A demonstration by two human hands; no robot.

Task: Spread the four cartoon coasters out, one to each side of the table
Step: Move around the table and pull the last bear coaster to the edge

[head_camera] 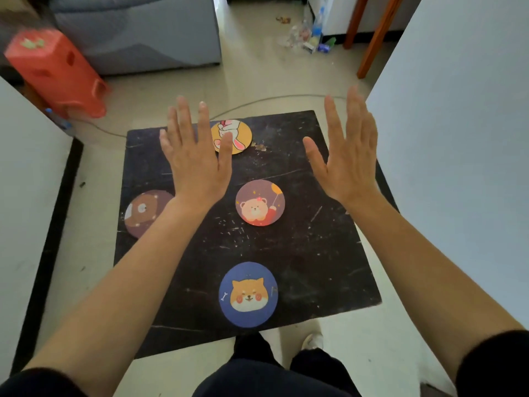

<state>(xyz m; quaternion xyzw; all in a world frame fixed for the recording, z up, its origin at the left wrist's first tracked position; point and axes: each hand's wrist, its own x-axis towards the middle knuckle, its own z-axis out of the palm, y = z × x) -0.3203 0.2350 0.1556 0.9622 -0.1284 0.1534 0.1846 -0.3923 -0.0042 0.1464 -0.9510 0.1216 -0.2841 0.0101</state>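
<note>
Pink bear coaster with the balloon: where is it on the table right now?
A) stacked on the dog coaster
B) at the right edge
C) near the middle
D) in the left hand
C: the pink bear coaster lies flat near the middle of the black table, apart from the other three, and both the left hand and right hand are open and empty.
</note>
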